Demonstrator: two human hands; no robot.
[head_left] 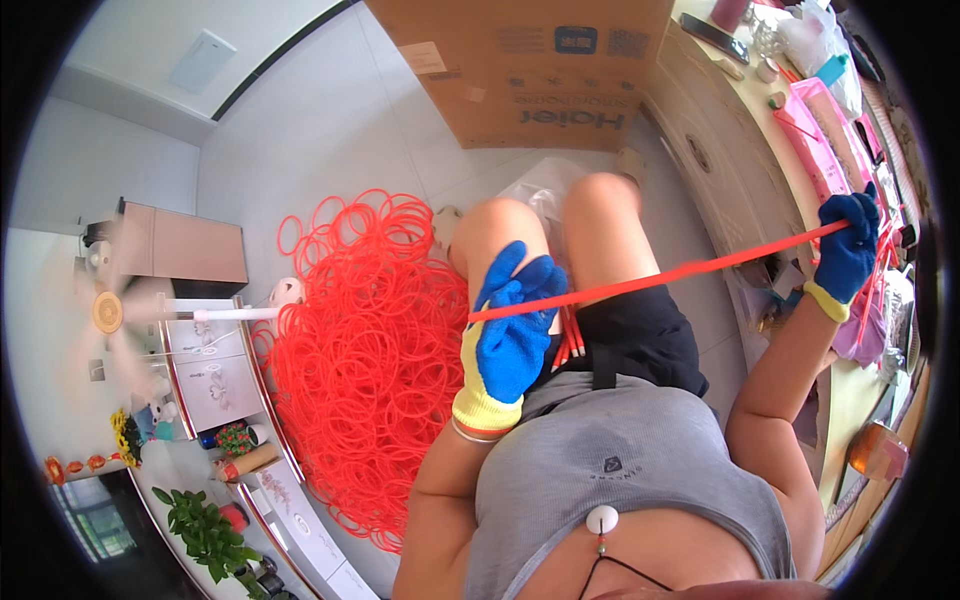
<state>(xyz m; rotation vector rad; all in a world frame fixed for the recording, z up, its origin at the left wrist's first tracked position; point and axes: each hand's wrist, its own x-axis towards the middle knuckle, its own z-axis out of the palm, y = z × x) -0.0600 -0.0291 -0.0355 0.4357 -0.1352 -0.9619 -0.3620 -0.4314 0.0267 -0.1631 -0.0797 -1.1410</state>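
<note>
red tube (690, 268) stretches straight to the gloved right hand (847, 248), which grasps it; it crosses the gloved left hand (512, 345), whose grip i cannot tell.

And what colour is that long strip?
The strip is bright red, best seen in the head view.

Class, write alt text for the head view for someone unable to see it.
A seated person in blue-and-yellow gloves grips a red tube with the right hand; it crosses the left hand. A heap of red rings lies to the left.
</note>
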